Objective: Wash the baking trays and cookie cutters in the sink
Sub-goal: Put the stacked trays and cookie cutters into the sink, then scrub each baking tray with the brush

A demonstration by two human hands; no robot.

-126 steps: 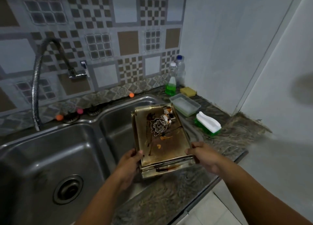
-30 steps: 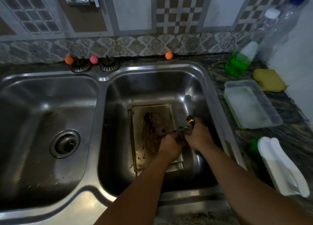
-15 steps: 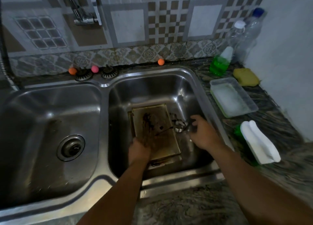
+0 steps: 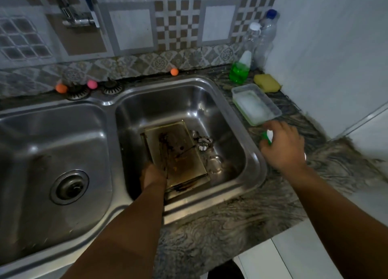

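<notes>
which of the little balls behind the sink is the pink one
The pink ball is the middle one of three, sitting behind the divider between the two basins. The orange balls flank it, left and right.

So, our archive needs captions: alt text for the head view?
Left hand steadies stained baking trays in the right sink basin, cookie cutters beside them. Right hand covers the scrub brush on the counter.

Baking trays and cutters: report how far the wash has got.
Done: the stained baking trays and cookie cutters sit in the right sink basin. In hand: the left hand steadies the trays; the right hand closes on the scrub brush. Left: all scrubbing and rinsing.
</notes>
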